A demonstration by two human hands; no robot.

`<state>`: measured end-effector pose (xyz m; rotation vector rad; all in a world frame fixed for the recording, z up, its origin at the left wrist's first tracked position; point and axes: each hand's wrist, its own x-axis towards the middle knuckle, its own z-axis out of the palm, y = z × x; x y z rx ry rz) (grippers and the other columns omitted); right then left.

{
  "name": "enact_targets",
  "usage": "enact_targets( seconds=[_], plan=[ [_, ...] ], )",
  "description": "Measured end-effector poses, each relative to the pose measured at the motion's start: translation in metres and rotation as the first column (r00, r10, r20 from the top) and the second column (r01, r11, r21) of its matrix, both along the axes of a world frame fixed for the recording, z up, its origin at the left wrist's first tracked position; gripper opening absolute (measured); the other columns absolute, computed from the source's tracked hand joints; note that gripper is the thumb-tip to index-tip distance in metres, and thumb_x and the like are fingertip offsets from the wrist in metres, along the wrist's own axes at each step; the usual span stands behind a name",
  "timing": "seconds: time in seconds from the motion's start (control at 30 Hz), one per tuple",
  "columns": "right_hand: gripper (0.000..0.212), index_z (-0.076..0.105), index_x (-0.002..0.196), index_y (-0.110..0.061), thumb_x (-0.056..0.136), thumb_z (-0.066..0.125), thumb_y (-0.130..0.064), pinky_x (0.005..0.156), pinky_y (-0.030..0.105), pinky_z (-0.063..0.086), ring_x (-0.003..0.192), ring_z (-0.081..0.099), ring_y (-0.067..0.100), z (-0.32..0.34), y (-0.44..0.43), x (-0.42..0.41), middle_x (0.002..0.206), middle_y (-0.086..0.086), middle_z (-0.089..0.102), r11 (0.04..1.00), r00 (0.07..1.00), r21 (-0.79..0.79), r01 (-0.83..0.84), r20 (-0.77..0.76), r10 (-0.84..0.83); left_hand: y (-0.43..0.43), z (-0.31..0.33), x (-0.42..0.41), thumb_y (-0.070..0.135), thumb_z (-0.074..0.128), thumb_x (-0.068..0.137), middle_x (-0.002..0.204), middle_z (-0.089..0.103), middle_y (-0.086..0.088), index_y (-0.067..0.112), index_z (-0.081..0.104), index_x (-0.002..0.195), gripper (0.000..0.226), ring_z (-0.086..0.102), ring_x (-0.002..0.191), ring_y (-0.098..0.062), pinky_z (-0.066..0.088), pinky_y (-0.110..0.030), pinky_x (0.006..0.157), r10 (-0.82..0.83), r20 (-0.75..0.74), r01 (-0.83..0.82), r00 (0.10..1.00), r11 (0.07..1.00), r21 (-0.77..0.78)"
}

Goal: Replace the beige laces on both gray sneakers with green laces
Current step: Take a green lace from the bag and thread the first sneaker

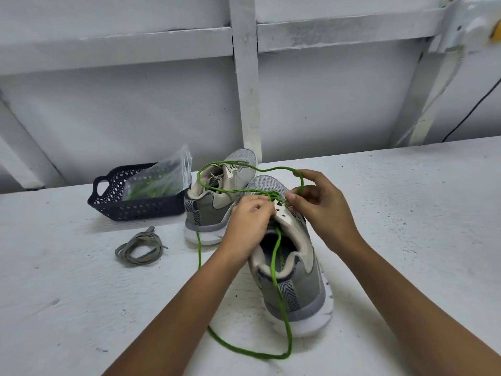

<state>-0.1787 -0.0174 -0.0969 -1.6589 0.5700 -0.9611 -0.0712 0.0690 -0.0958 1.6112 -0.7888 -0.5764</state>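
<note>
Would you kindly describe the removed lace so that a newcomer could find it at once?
Start at the dark mesh basket on the white table. Just in front of it lies a loose coil, the beige lace. Unlike the green lace, it touches no sneaker.

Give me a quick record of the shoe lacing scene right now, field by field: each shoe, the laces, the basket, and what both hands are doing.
near shoe: gray sneaker, heel toward the camera, partly laced with the green lace
far shoe: second sneaker, beige lace still in
removed lace: beige lace lying coiled on the table
basket: dark basket holding a clear bag with green laces inside
left hand: at the near shoe's eyelets, pinching the green lace
right hand: pinching a loop of the green lace above the eyelets
</note>
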Motion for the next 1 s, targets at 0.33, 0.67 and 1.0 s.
enact_targets(
  seconds=[0.33, 0.67, 1.0],
  plan=[
    [0.032, 0.056, 0.109, -0.028, 0.086, 0.066, -0.008, 0.075, 0.024, 0.050, 0.071, 0.065, 0.013, 0.001, -0.001, 0.001, 0.078, -0.006, 0.068, 0.971, 0.986, -0.238, 0.034, -0.149, -0.071, 0.000, -0.001, 0.000, 0.032, 0.049, 0.062, 0.096, 0.056, 0.010, 0.029, 0.061, 0.041, 0.025, 0.054, 0.106, -0.014, 0.038, -0.030, 0.098, -0.009, 0.039, 0.008, 0.999, 1.000, 0.021],
    [0.035, 0.059, 0.114, -0.023, 0.086, 0.061, -0.003, 0.069, 0.014, 0.043, 0.074, 0.058, 0.007, 0.009, -0.007, 0.001, 0.081, -0.002, 0.067, 0.907, 0.950, -0.412, -0.085, -0.308, -0.051, -0.006, -0.002, -0.003, 0.017, 0.047, 0.091, 0.111, 0.059, -0.011, 0.023, 0.055, 0.064, 0.029, 0.053, 0.113, -0.023, 0.039, -0.042, 0.103, -0.042, 0.132, 0.024, 0.990, 0.991, 0.133],
    [0.007, 0.066, 0.094, -0.024, 0.087, 0.066, -0.025, 0.068, 0.018, 0.044, 0.072, 0.062, 0.005, 0.002, -0.011, -0.006, 0.076, -0.007, 0.069, 0.974, 0.946, -0.225, -0.024, -0.320, -0.051, -0.015, -0.006, -0.002, 0.014, 0.053, 0.086, 0.098, 0.056, -0.011, 0.023, 0.055, 0.068, 0.020, 0.050, 0.107, -0.027, 0.034, -0.029, 0.077, -0.170, 0.476, 0.011, 0.863, 0.948, 0.319]
  ],
)
